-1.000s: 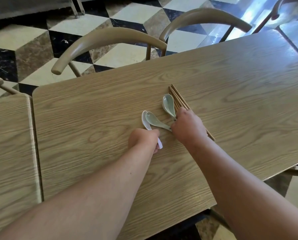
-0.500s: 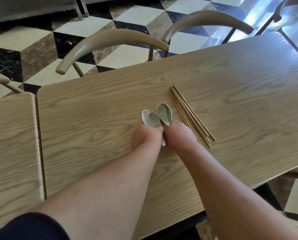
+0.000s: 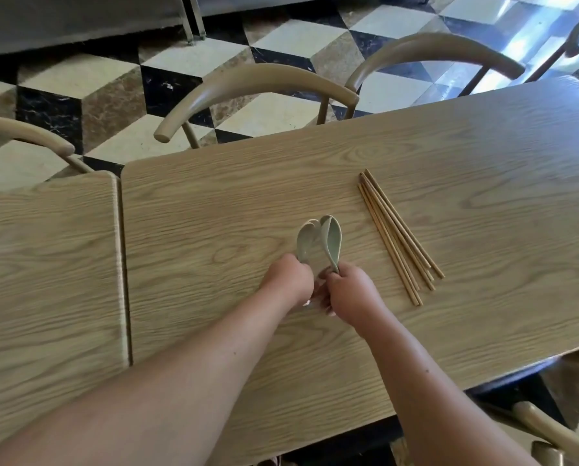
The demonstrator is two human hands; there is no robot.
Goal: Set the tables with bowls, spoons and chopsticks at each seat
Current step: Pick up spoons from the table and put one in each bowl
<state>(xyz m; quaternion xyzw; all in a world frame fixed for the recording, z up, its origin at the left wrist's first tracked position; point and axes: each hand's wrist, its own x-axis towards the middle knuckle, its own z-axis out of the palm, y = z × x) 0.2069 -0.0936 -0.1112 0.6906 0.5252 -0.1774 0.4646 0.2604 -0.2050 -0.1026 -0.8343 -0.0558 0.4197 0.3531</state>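
Note:
Both hands meet at the middle of a light wooden table (image 3: 449, 156). My left hand (image 3: 288, 279) grips the handles of pale spoons (image 3: 305, 242), whose bowls stick up and forward. My right hand (image 3: 350, 292) grips the handle of a green spoon (image 3: 332, 240) right beside them, its bowl tilted on edge. How many spoons are in each hand is hard to tell. A bundle of several wooden chopsticks (image 3: 399, 235) lies flat on the table to the right of my right hand, apart from it. No bowl shows.
A second wooden table (image 3: 46, 264) butts against the left side with a narrow gap. Curved-back chairs (image 3: 258, 85) stand along the far edge, another chair (image 3: 547, 428) at the near right corner. Beyond lies a checkered tile floor (image 3: 89, 79).
The spoons lay on the table under my hands; now both hands have gathered and lifted them. My right hand has left the chopsticks, which stay on the table. The view has shifted left.

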